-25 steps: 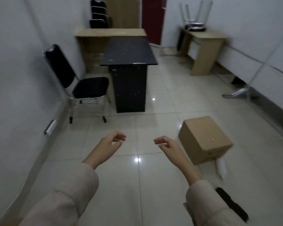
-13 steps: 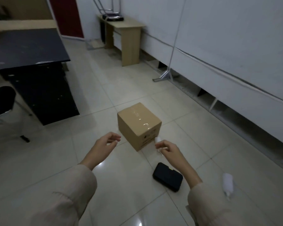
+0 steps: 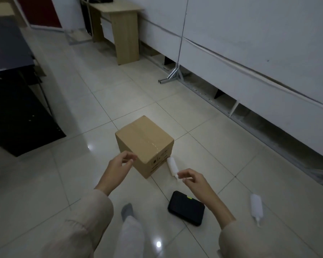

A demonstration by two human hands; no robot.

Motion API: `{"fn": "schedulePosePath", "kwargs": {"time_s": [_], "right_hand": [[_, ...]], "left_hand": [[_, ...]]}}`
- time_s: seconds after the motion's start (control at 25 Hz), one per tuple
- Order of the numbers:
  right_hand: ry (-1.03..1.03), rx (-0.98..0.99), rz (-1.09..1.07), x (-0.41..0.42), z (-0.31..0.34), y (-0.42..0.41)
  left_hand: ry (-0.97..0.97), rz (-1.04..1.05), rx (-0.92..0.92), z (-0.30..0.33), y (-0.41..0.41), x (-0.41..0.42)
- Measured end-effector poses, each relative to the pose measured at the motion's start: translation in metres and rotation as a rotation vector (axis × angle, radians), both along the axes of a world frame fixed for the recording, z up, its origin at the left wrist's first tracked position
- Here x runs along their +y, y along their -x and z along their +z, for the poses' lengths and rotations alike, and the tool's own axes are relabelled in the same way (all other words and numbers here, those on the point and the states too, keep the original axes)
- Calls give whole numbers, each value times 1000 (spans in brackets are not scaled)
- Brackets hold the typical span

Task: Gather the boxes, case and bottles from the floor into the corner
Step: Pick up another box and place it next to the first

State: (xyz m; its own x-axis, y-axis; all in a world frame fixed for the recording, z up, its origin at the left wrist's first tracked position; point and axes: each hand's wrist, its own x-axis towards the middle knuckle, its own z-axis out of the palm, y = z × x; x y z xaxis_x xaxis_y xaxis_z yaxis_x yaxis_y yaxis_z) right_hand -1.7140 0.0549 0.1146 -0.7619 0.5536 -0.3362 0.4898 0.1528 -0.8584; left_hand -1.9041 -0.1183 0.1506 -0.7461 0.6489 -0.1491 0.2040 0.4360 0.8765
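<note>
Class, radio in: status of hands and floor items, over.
Left hand and right hand empty, near cardboard box. Two bottles, black case on floor. Path open.

One bottle (image 3: pixel 172 166) lies just right of the box (image 3: pixel 145 145); the case (image 3: pixel 186 208) lies nearer, another bottle (image 3: pixel 256 207) farther right.

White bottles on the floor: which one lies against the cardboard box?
The bottle by the box corner, near the right hand. The other bottle lies alone, right of the black case.

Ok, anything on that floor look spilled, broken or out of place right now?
Nothing spilled or damaged. The cardboard box stands taped shut; one white bottle lies on its side against it, another bottle lies apart to the right, and the black case lies flat. All are strewn mid-floor.
</note>
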Motion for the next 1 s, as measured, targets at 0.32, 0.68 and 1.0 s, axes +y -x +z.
{"fn": "schedulePosePath", "kwargs": {"time_s": [0.32, 0.68, 1.0], "right_hand": [[175, -86, -278, 39, -67, 198], [234, -147, -491, 104, -209, 335], [282, -216, -735, 146, -389, 374]], "left_hand": [[132, -18, -23, -55, 189, 82], [223, -106, -11, -197, 326, 177], [498, -123, 127, -398, 410, 226]]}}
